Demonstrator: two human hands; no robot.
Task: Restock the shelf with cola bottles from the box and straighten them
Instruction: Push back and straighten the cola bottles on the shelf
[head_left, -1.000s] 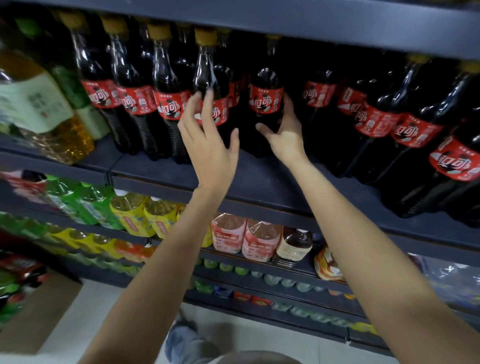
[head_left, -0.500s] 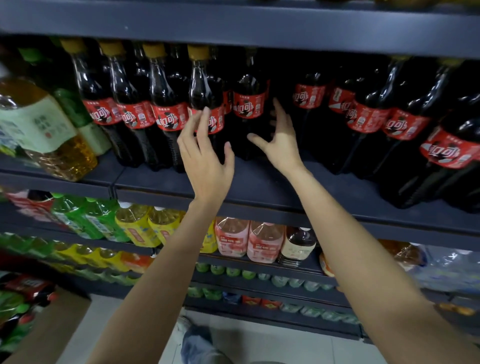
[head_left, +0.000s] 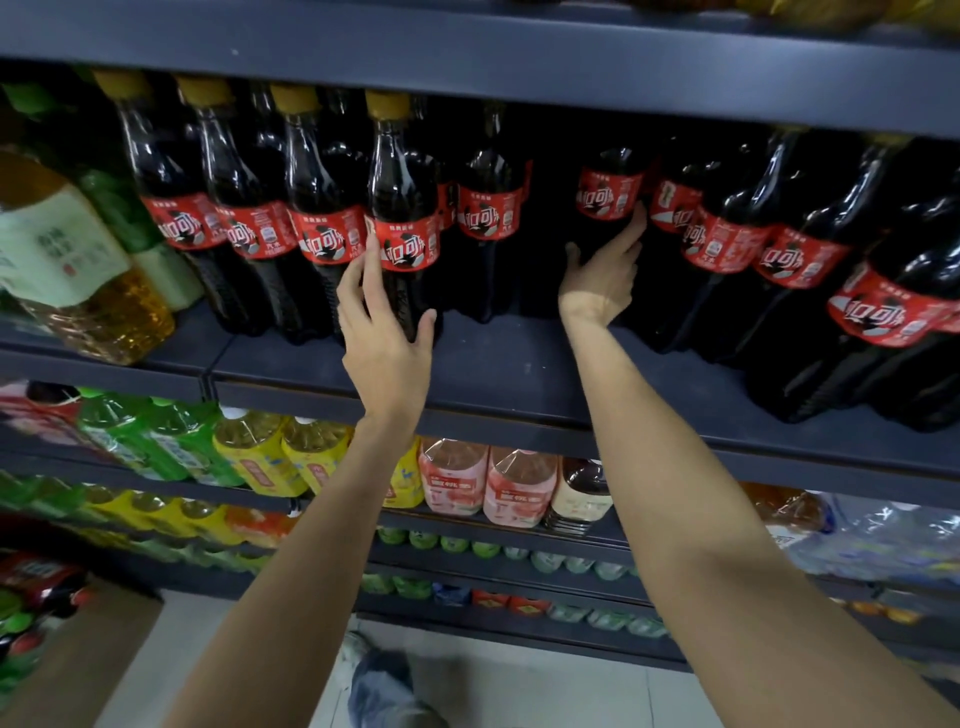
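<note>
Dark cola bottles with red labels stand in rows on the dark upper shelf (head_left: 498, 364). My left hand (head_left: 384, 327) holds the front yellow-capped cola bottle (head_left: 402, 208) low down, fingers along its left side and thumb at its right. My right hand (head_left: 602, 280) reaches deeper into a gap in the row and grips a cola bottle (head_left: 610, 195) standing further back, fingers curled round its right side. Its cap is hidden in shadow. Larger cola bottles (head_left: 779, 249) fill the shelf to the right.
Big yellow oil bottles (head_left: 78, 270) stand at the shelf's left end. Lower shelves hold green, yellow and pink drink bottles (head_left: 452, 480). A brown cardboard box (head_left: 78, 670) stands on the floor at lower left. The shelf above (head_left: 467, 52) hangs low over the caps.
Both hands were raised with spread fingers in front of the row. Now the left hand has closed on the front bottle and the right has reached in to a bottle further back.
</note>
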